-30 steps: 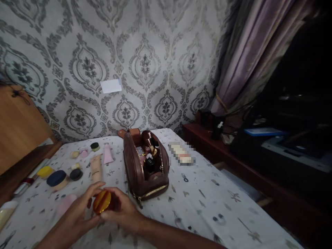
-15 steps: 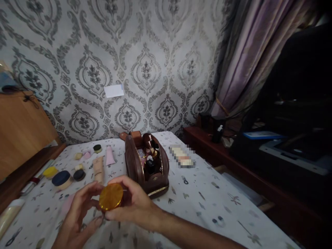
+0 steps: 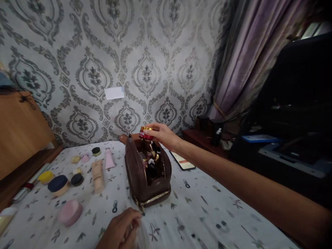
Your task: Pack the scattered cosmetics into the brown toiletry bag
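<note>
A small red jar with a gold lid (image 3: 146, 133) is in my right hand (image 3: 162, 135), gripped between thumb and fingers above the far end of the brown cosmetic bag (image 3: 135, 169). The bag stands unzipped, with several small cosmetics inside, among them a black item (image 3: 151, 169). Close to the bag's front zipper (image 3: 155, 197), my left hand (image 3: 120, 228) hovers low with its fingers curled in. Whatever its fingers may hold is hidden.
Left of the bag lie a beige tube (image 3: 98, 176), a pink tube (image 3: 109, 159), a round pink container (image 3: 70, 212), a blue-lidded jar (image 3: 58, 185) and several smaller jars. A phone (image 3: 183, 160) lies right of the bag, beneath my right forearm. The patterned wall (image 3: 145, 72) rises behind.
My right hand has carried the jar forward and right, from in front of the bag to above its far end. My left hand has let go and moved right, near the bag's front.
</note>
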`<state>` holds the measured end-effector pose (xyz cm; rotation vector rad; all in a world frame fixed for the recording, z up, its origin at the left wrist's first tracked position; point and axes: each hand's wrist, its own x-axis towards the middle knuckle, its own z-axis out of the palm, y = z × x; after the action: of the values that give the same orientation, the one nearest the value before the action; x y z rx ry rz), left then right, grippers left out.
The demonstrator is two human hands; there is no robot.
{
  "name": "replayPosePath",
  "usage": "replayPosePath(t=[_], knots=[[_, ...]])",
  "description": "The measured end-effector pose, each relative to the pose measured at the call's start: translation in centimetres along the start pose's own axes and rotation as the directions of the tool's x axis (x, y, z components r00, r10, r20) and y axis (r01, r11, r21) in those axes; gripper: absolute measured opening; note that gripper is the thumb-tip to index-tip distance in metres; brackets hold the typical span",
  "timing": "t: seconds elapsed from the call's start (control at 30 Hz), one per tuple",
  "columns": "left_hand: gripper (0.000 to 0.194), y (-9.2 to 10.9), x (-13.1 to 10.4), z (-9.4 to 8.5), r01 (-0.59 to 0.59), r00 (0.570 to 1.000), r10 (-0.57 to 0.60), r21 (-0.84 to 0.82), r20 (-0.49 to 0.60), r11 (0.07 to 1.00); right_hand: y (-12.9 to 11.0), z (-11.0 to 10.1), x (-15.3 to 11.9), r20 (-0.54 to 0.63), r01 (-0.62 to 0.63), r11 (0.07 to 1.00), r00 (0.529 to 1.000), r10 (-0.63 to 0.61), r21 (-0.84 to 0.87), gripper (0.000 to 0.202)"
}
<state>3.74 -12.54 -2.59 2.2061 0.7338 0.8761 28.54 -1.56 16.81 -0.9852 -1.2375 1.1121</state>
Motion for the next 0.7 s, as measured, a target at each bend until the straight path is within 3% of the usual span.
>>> replayPosePath(t=[0.13,0.23,0.4,0.6,0.7], knots=[[0.027,0.8,1.3,-2.1,0.244,0.961,-0.251,-0.071,-0.119,0.967,1.0,-0.2,1.5,0.035,-0.038,0.997,0.999,0.04,-0.07,0.038],[0.033,0.8,2.4,-3.3,0.311,0.93,-0.34,-0.196,-0.139,0.93,1.4,-0.2,2.2,0.086,-0.022,0.98,0.995,0.04,-0.196,0.033],[0.039,-1.3,2.6,-2.1,0.338,0.893,-0.416,-0.354,-0.171,0.872,1.5,-0.7,4.3,0.139,0.09,0.892,0.99,-0.031,-0.443,0.031],[0.044,-2.3,2.1,-1.3,0.378,0.895,-0.436,-0.356,-0.097,0.855,1.3,-1.5,7.2,0.126,0.075,0.659,0.992,0.03,-0.749,0.032],[0.043,-2.2,2.1,-1.8,0.393,0.899,-0.435,-0.341,-0.053,0.854,1.3,-1.1,8.4,0.208,0.148,0.477,0.975,0.075,-0.867,0.035]])
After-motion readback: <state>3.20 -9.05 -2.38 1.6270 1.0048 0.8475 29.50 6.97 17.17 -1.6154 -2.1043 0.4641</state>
